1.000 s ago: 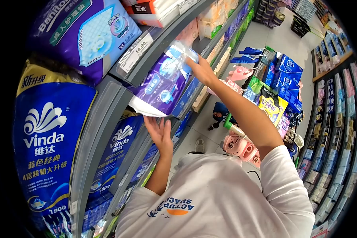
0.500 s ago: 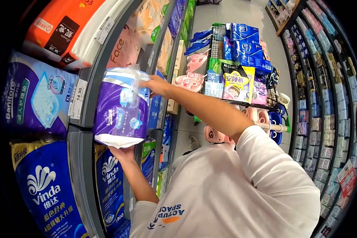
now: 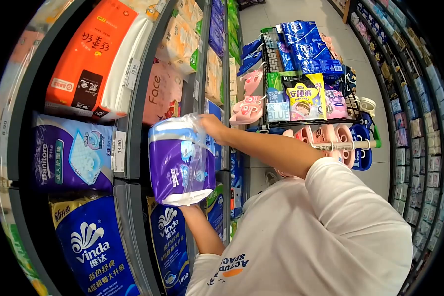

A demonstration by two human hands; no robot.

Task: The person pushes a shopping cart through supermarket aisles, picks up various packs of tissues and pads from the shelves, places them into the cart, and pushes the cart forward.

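Note:
A purple, white and light blue Banitore pack in clear plastic wrap (image 3: 182,170) is held up between my two hands in front of the shelf. My right hand (image 3: 210,128) grips its upper right corner, where the wrap is loose and crinkled. Under the white lower end, my left hand (image 3: 191,212) supports the pack, its fingers mostly hidden behind it. A similar Banitore underpad pack (image 3: 74,153) lies on the shelf to the left. Below are blue Vinda tissue packs (image 3: 93,246). A pink Face tissue pack (image 3: 158,91) sits behind the held pack.
A black wire shopping cart (image 3: 275,54) stands ahead, loaded with blue packs (image 3: 306,47) and a yellow-star bag (image 3: 303,98). Pink slippers (image 3: 246,109) hang on its side. The grey shelf edge (image 3: 133,123) runs along my left; stocked racks (image 3: 414,113) line the right side.
The view has swung left, so the shelf, pack and cart appear farther right and mostly lower. Both hands keep hold of the pack, which shows a little more of its right side.

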